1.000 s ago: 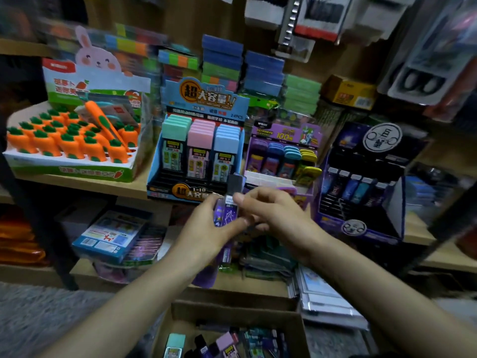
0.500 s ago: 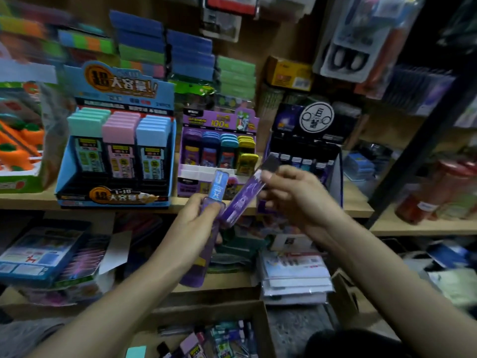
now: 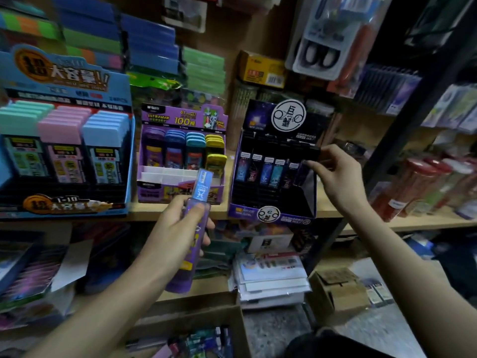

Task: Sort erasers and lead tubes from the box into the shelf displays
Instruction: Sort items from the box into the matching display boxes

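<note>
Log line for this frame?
step: shelving | right hand: pinches dark lead tube at right end of black display | left hand: grips spare lead tubes | box: stock inside

Two bare hands, two bare forearms. On the left hand (image 3: 175,226), slim fingers (image 3: 206,240) and smooth knuckles. Behind it the left forearm (image 3: 103,306), uncovered from wrist to the frame's lower edge. The right hand (image 3: 340,177) and right forearm (image 3: 413,280) likewise uncovered, full visible length. Low in frame, a dark rounded mass (image 3: 335,343): cloth or hair, cannot tell.
</note>
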Action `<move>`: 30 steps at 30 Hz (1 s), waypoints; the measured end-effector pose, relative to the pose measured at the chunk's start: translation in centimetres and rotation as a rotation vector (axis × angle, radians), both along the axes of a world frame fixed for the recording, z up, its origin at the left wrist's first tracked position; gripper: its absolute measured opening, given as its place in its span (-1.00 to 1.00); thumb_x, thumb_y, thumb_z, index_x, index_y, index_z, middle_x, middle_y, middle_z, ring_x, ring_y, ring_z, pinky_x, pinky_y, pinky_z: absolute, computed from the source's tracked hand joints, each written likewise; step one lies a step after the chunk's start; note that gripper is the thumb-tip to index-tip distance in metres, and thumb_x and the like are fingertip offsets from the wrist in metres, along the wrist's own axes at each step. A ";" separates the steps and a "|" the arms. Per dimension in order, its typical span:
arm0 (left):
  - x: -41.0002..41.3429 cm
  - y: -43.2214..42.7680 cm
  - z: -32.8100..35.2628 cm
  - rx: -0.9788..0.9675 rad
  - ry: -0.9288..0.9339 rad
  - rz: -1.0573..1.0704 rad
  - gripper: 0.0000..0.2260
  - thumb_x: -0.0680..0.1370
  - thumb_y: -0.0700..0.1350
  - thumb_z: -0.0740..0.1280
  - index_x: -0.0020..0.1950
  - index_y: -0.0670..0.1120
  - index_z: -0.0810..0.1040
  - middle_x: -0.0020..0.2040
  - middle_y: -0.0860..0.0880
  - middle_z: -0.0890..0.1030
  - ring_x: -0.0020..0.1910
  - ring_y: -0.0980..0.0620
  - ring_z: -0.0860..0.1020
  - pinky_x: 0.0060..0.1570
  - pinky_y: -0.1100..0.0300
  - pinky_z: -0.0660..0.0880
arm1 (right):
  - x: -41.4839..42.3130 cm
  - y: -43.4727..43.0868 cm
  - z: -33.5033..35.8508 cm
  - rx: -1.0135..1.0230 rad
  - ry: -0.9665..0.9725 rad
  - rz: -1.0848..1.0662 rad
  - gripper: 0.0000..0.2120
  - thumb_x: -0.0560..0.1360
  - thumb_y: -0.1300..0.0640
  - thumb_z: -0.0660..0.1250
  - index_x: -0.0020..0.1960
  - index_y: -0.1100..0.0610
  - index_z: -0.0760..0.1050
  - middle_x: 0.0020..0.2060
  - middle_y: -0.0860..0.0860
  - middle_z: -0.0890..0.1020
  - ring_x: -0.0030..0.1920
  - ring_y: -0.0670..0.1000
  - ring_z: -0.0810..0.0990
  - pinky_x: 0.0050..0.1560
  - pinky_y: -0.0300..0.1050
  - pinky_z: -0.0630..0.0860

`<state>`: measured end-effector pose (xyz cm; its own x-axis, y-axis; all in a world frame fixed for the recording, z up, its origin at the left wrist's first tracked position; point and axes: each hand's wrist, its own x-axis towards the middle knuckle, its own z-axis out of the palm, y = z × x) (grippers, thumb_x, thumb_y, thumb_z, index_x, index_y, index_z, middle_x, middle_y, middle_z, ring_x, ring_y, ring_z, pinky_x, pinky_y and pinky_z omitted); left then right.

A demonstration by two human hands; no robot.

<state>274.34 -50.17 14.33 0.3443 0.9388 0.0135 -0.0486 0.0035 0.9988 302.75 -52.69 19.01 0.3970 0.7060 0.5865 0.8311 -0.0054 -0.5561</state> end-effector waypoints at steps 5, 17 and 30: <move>0.6 -0.6 0.1 -0.050 -0.062 0.019 -0.91 0.60 -0.12 0.20 -0.04 -0.07 0.48 -0.40 0.06 0.61 -0.50 0.14 0.51 -0.52 0.23 0.46 | 1.0 -0.1 0.1 -0.049 -0.006 0.064 -0.82 0.47 0.17 0.40 0.06 0.16 0.54 -0.09 -0.04 0.62 -0.03 -0.03 0.58 0.03 -0.08 0.54; 0.5 -0.6 -0.4 -0.052 -0.114 0.029 -0.91 0.60 -0.11 0.20 0.00 -0.04 0.49 -0.36 0.04 0.63 -0.48 0.13 0.54 -0.54 0.26 0.48 | 1.4 0.7 -1.2 0.041 -0.194 -0.048 -0.75 0.49 0.21 0.36 0.15 0.20 0.46 -0.06 -0.02 0.46 -0.10 -0.05 0.52 -0.11 -0.43 0.34; -0.8 -0.6 -0.1 -0.023 -0.138 0.018 -0.90 0.60 -0.09 0.19 0.03 -0.05 0.48 -0.30 0.05 0.66 -0.44 0.13 0.57 -0.49 0.26 0.52 | -4.6 -0.8 1.1 -0.055 -0.023 0.040 -0.82 0.55 0.24 0.25 0.14 0.14 0.50 -0.01 0.02 0.55 0.00 -0.03 0.52 0.06 -0.11 0.46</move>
<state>273.58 -50.79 14.27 0.3242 0.9452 0.0378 -0.1859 0.0245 0.9823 298.17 -53.50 20.08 0.3547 0.7523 0.5552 0.8439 -0.0019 -0.5366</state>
